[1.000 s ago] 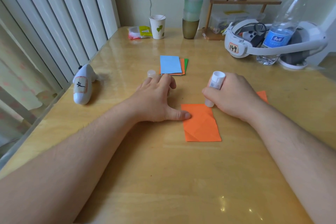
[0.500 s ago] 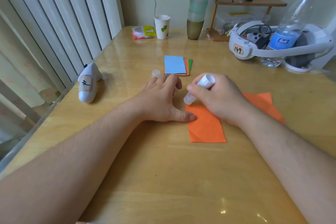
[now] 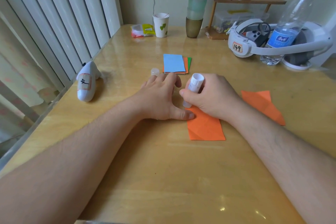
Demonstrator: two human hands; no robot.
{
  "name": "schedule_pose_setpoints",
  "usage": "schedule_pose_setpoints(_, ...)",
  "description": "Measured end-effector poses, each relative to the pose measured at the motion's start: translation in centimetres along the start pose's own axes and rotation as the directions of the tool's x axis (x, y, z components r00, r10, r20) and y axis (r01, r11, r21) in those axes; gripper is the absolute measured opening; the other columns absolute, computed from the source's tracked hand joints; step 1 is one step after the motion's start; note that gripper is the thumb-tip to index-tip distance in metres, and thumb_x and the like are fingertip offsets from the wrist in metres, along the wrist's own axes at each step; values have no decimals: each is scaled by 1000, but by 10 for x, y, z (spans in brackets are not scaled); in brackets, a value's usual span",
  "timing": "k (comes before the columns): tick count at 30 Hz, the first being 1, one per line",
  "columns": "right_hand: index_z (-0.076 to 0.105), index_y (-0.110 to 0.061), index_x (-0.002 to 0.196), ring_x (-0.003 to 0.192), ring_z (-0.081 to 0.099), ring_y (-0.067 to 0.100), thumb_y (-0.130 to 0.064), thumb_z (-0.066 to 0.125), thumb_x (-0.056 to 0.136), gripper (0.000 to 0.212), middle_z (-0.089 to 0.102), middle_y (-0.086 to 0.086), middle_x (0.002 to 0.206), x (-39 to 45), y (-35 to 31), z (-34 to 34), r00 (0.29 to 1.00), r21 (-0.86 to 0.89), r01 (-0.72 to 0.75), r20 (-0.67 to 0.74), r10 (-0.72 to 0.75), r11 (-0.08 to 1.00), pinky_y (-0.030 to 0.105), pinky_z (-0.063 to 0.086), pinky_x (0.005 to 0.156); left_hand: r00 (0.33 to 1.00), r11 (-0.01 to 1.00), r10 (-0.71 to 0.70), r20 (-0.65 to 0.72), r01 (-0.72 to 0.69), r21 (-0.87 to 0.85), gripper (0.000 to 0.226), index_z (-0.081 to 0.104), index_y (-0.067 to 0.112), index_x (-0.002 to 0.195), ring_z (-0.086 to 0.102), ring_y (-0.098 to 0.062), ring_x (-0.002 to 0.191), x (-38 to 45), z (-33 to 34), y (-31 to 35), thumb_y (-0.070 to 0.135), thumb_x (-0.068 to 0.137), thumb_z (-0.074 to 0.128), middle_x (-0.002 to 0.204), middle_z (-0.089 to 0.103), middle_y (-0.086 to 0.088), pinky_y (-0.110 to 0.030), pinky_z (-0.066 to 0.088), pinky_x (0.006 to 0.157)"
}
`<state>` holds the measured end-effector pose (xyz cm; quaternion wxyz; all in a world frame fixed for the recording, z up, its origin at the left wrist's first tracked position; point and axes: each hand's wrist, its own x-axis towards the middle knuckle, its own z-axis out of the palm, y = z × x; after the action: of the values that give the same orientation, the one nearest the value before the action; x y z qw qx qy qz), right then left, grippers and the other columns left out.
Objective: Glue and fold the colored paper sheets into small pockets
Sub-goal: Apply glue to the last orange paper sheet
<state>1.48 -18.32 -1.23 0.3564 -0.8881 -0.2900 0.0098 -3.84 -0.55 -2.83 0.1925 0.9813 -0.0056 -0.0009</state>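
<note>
Right hand (image 3: 212, 96) is wrapped around a white glue stick (image 3: 193, 88), fingers curled tight on the barrel; the stick is tilted with its lower tip down on the far left corner of a creased orange paper sheet (image 3: 206, 127) lying flat on the wooden table (image 3: 163, 178); left hand (image 3: 161, 100) lies flat with fingers spread and relaxed, holding nothing, thumb tip pinning the sheet's left edge; the glue stick's clear cap (image 3: 155, 72) stands just past the left fingertips; right behind that sits a small stack of colored sheets (image 3: 175, 63), blue on top with orange and green edges peeking out; a second orange piece (image 3: 261, 105), folded to a point, lies off to the right, partly behind the right wrist; further back there's a paper cup (image 3: 161, 24), a tall stack of tinted cups (image 3: 197, 3), a water bottle (image 3: 289, 27) standing inside a white headset (image 3: 241, 45) labelled 149; a white controller (image 3: 86, 83) rests near the table's left edge.
</note>
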Motion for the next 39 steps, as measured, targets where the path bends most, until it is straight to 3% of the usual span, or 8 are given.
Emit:
schedule_pose_setpoints(7, 66, -19, 83, 60, 57, 2, -33, 68, 86, 14, 75, -15, 66, -3, 9, -16, 997, -26, -68, 43, 69, 997, 26, 41, 59, 1000, 1000, -6, 9, 6, -4, 92, 37, 39, 116, 39, -20, 119, -1, 0, -3, 94, 46, 61, 121, 42, 11, -44, 37, 109)
schedule_pose_setpoints(15, 66, -17, 81, 78, 66, 19, -30, 66, 88, 15, 75, -14, 66, -8, 15, -27, 995, -54, -93, 32, 95, 994, 32, 52, 69, 1000, 1000, 6, 8, -6, -10, 87, 38, 38, 118, 38, -19, 119, -2, -1, -1, 87, 54, 71, 121, 41, 12, -43, 37, 111)
schedule_pose_setpoints(21, 67, -16, 77, 83, 69, 17, -28, 62, 89, 17, 75, -13, 66, -8, 17, -29, 995, -52, -89, 45, 91, 995, 40, 57, 82, 1000, 1000, -1, 11, 1, -10, 88, 38, 38, 117, 38, -19, 119, -2, 0, -1, 89, 52, 68, 122, 41, 12, -44, 37, 110)
schedule_pose_setpoints(30, 67, -14, 74, 82, 68, 15, -26, 60, 90, 21, 75, -11, 66, -9, 23, -33, 995, -44, -91, 38, 93, 995, 40, 57, 81, 1000, 1000, -3, 6, 3, -9, 91, 38, 39, 117, 38, -19, 120, -2, 0, -3, 95, 48, 62, 124, 42, 11, -45, 37, 111)
schedule_pose_setpoints(35, 64, -8, 75, 78, 65, 23, -24, 64, 87, 19, 72, -2, 66, -7, 29, -34, 987, -15, -76, -146, 73, 997, 38, 55, 72, 1000, 1000, -1, 7, 1, 0, 92, 38, 39, 117, 37, -19, 121, -1, 0, -3, 95, 48, 62, 125, 41, 12, -45, 37, 111)
schedule_pose_setpoints(39, 63, -12, 73, 60, 53, 7, -33, 66, 84, 24, 65, -12, 61, -5, 19, -25, 971, 126, -10, -237, 40, 992, 21, 43, 56, 1000, 999, -16, 16, 15, 28, 91, 37, 40, 118, 36, -20, 123, 0, 1, -2, 95, 49, 60, 127, 41, 10, -46, 36, 111)
